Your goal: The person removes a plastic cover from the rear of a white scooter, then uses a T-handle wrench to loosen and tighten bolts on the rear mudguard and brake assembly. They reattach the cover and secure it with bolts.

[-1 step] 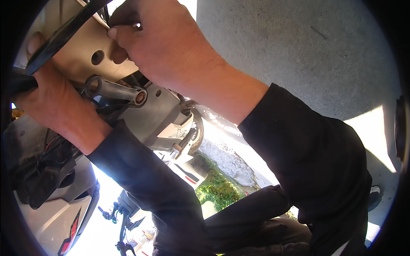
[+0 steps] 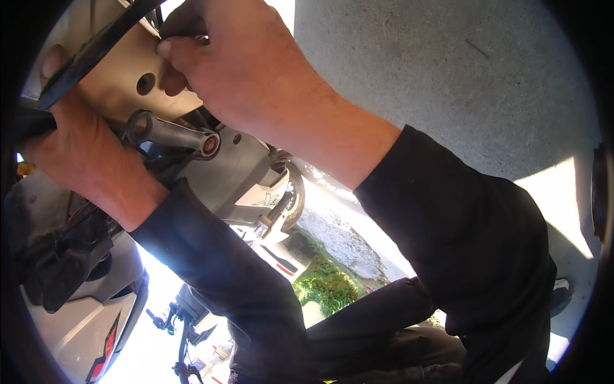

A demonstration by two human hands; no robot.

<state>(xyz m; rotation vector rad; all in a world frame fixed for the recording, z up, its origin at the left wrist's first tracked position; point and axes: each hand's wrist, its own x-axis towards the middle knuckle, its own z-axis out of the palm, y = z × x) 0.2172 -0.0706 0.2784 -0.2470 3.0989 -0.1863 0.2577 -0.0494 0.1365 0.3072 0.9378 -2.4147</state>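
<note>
My right hand (image 2: 233, 64): fingers pinched beside beige panel (image 2: 118, 70), contents hidden. Panel lies between my hands. Left hand (image 2: 89, 150) by dark bar (image 2: 96, 54); can't tell its grip.

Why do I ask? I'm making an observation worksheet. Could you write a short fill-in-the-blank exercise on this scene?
1. The long, narrow black strip passes in ____ of the bare left hand.
2. The smooth beige panel near the bare right hand has a dark, ____ hole.
3. Green leafy plants show ____ the two black cloth sleeves.

Missing words: front; round; between.
</note>
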